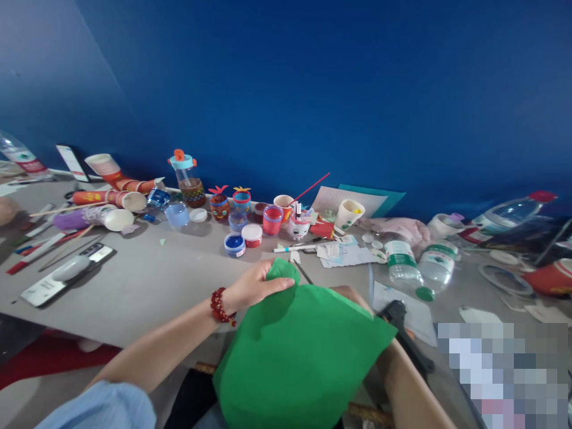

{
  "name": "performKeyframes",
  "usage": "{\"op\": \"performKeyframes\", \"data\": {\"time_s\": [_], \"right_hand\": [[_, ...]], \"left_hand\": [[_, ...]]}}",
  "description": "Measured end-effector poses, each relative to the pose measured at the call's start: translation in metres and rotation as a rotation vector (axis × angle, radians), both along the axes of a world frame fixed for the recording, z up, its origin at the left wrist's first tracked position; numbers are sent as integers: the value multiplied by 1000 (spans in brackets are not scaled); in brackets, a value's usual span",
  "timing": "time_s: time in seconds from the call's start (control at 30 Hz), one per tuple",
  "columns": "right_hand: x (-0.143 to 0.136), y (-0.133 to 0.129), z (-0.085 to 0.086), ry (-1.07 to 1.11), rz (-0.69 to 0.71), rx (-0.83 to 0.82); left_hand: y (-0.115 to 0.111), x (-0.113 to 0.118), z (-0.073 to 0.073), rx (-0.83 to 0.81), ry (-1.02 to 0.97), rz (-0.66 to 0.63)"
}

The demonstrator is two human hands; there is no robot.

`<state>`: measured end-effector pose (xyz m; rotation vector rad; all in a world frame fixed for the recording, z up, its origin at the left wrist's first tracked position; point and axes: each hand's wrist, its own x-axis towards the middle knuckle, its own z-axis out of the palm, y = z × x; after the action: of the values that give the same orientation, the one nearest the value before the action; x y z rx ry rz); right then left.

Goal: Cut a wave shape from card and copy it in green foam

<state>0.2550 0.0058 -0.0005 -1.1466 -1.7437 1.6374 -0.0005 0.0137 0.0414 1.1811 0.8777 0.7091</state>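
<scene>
A large green sheet of paper or felt hangs over the table's front edge, before my body. My left hand is closed on its upper left part, thumb on top, with a rounded green flap standing up under the fingers. Most of my right hand is behind the sheet; only its back edge shows, and its fingers are hidden. From behind the sheet's top edge a thin dark pointed thing sticks out, too little visible to name.
Paint jars, decorated cups and a drinking bottle line the wall side. A black glue gun lies right of the sheet, near plastic bottles. Markers and a phone are at left.
</scene>
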Motion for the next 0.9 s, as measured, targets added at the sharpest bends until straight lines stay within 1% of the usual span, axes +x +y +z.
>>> {"op": "performKeyframes", "data": {"time_s": [0.07,0.13,0.2,0.3,0.4,0.47,0.53,0.7,0.8,0.9], "right_hand": [[-1,0,1,-1,-91,-55],[-3,1,-1,23,-201,-104],[-4,3,-6,91,-282,-104],[-6,5,-10,216,-341,-57],[-9,3,-5,295,-379,-61],[-9,0,5,307,-390,-76],[-7,-3,17,287,-392,-53],[3,-7,55,179,-387,167],[6,-8,78,132,-306,277],[4,-7,97,70,-239,308]], "left_hand": [[0,0,0,11,17,5],[0,-1,0,37,26,2],[0,-1,-2,76,25,-5],[0,-2,-4,135,22,-15],[0,-2,-3,183,49,-20],[0,-2,-1,213,70,-26],[1,-1,1,251,92,-24],[6,2,6,382,190,-23],[7,7,12,446,224,-34],[5,13,20,414,190,-52]]}}
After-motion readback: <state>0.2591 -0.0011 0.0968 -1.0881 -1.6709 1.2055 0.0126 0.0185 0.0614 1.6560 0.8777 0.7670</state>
